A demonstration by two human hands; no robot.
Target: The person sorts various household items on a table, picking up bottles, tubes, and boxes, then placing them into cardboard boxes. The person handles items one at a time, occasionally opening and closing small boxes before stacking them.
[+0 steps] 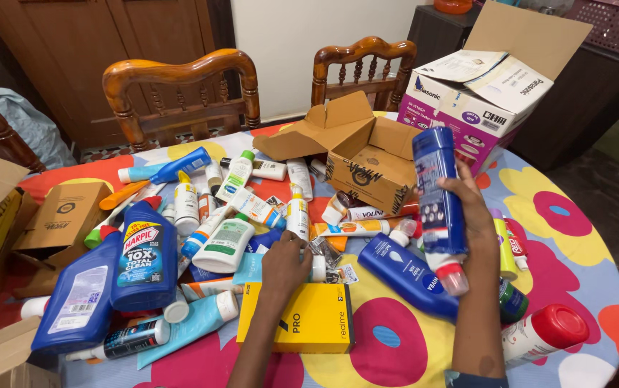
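With the right hand (468,215) clamped on an upturned blue bottle (437,197) above the surface (575,266) and the left hand (286,267) closed over a small tube (317,268), crowded neighbouring bottles could topple if nudged.

left hand (284,264) lowered, right hand (471,215) raised, gripping

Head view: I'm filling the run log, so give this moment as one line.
right hand: holds blue bottle, cap down | left hand: on small items above yellow box | table: cluttered
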